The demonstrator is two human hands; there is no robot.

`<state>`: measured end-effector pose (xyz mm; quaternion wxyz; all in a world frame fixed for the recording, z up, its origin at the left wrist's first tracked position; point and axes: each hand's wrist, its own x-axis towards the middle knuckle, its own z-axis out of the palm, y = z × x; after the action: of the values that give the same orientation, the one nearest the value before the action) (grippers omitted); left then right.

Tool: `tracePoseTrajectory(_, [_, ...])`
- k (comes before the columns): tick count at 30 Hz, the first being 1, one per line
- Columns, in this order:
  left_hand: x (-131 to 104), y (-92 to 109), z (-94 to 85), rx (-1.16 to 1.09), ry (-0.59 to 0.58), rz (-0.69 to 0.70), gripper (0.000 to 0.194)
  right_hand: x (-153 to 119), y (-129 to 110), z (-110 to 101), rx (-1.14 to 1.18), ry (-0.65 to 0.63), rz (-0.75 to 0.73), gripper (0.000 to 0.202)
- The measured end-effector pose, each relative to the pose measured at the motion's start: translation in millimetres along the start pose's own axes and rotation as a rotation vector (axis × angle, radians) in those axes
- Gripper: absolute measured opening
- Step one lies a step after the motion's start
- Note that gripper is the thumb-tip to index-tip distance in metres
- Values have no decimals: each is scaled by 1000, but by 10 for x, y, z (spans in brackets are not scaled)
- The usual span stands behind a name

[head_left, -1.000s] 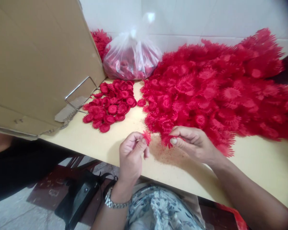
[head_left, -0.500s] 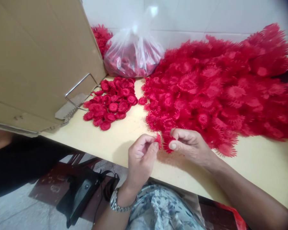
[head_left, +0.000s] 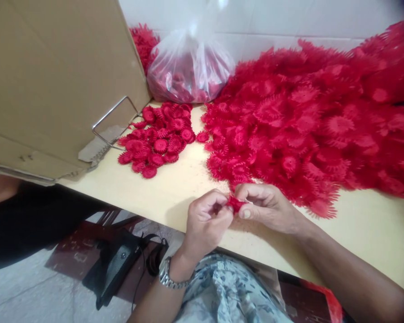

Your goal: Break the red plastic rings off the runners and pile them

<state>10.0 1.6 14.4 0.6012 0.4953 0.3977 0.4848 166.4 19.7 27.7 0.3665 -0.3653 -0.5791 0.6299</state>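
Note:
Over the front part of the pale table [head_left: 175,193], my left hand [head_left: 208,220] and my right hand [head_left: 267,208] meet at a small red fringed piece [head_left: 235,204]. Both hands pinch it between thumb and fingers, one from each side. Behind them and to the right spreads a large heap of red fringed pieces [head_left: 299,116], its near edge close to my right fingers. Left of the heap lies a smaller pile of round red pieces [head_left: 160,143], which neither hand touches. A single red piece [head_left: 202,136] sits between the two piles.
A tied clear plastic bag [head_left: 191,74] of red pieces stands at the back. On the left rises a large cardboard box [head_left: 63,80] with a metal wire frame [head_left: 109,116] beside it. Part of another person's dark clothing [head_left: 37,224] shows at the lower left. Below lies a black bag [head_left: 109,267].
My left hand has moved right, closing the gap to my right hand. The red bits held apart earlier are now together between the fingertips. The view has shifted slightly.

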Motion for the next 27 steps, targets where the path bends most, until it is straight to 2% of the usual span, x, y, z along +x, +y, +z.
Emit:
tracePoseTrajectory(5, [-13, -87, 22, -169, 65, 37, 16, 0, 9, -16, -51, -35, -26, 33])
tracePoseTrajectory(11, [46, -48, -25, -290, 255, -11, 12, -29, -1, -58, -138, 23, -34, 37])
tracePoseTrajectory(13, [89, 1, -114, -333, 381, -10, 10, -44, -20, -111, -158, 98, -66, 35])
tracePoseTrajectory(15, [144, 55, -216, -319, 485, 15, 10, -55, -49, -182, -209, 233, -133, 32])
tracePoseTrajectory(17, [217, 103, -293, -184, 443, 21, 13, -53, -87, -255, -374, 355, -206, 27])
tracePoseTrajectory(20, [386, 158, -311, 121, 294, 51, 17, -18, -145, -332, -777, 447, -283, 15])
tracePoseTrajectory(23, [613, 190, -249, 401, 237, 161, 16, 53, -175, -362, -1106, 495, -367, 21])
tracePoseTrajectory(26, [790, 195, -196, 699, 102, 277, 8, 113, -176, -369, -1290, 496, -404, 28])
tracePoseTrajectory(27, [818, 190, -194, 784, 57, 301, 14, 121, -173, -367, -1325, 479, -386, 30])
